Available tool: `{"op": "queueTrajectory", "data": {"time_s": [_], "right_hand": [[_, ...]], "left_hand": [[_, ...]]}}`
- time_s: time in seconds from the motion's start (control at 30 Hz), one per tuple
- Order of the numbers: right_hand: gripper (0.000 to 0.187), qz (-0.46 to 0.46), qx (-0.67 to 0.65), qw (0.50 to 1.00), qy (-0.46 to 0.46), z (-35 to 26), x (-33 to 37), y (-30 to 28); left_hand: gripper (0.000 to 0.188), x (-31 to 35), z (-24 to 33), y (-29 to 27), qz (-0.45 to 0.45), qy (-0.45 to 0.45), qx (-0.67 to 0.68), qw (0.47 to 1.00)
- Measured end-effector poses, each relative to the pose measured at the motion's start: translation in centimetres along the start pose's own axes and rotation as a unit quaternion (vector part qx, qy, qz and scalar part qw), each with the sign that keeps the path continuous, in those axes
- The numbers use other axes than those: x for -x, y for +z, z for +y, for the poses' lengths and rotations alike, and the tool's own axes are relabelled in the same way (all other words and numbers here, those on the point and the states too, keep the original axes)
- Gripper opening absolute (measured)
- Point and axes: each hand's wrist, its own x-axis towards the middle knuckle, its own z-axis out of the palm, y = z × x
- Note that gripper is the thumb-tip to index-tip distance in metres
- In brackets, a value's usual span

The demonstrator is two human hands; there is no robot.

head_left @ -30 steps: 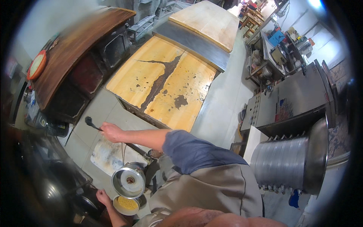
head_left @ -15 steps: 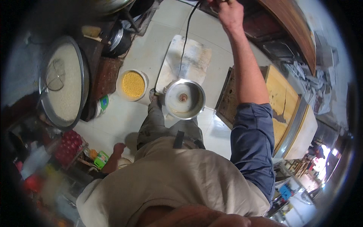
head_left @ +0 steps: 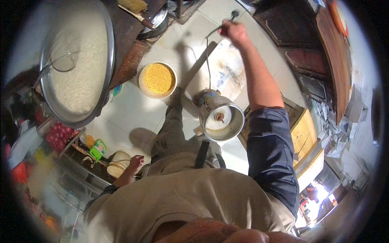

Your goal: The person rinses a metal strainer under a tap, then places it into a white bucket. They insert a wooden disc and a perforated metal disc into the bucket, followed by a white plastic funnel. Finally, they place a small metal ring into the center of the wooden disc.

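My right hand (head_left: 234,33) is stretched forward over the floor, its fingers closed around a black power cord (head_left: 208,60) near the plug (head_left: 234,15). From there the cord hangs down to a round metal machine (head_left: 223,117), which stands on the floor by my legs. Its drum is uncovered on top, with a reddish-brown hub in the middle. My left hand (head_left: 136,164) hangs low at my left side with its fingers curled in, apparently holding nothing. A beige bucket (head_left: 120,158) is just beside it.
A white bucket of yellow grain (head_left: 159,79) stands left of the machine. Far left is a large metal basin (head_left: 110,60) of pale, wet-looking food with a wire strainer (head_left: 65,60). A stained board (head_left: 227,65) lies ahead; a wooden cabinet (head_left: 306,137) stands right.
My right hand, holding the cord, has come back from the dark furniture at the far edge, and the plug now shows. The whole view has shifted and tilted.
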Motion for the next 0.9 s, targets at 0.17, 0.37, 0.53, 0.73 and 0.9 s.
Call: {"op": "queueTrajectory", "data": {"time_s": [0.17,0.37,0.53,0.73,0.9], "right_hand": [[0.024,-0.023,0.016,0.989,0.148,12.6,-3.9,4.9],[0.037,-0.106,0.065,0.976,0.177,21.0,-7.0,6.0],[0.060,0.006,0.107,0.983,0.147,22.1,-1.6,-4.5],[0.069,0.127,0.119,0.946,0.274,26.5,16.5,-22.6],[0.087,0.175,-0.136,0.898,0.381,37.7,31.5,-25.7]], "left_hand": [[0.027,-0.1,-2.2,-0.2,-0.194,-0.038,0.189,0.962],[0.021,0.0,-5.3,-1.7,-0.086,-0.068,0.122,0.987],[0.034,-3.4,1.5,-3.1,-0.100,0.051,0.067,0.991],[0.042,-8.6,18.5,8.9,0.031,0.185,-0.191,0.964],[0.053,-9.8,27.0,25.0,-0.160,0.262,-0.222,0.925]]}}
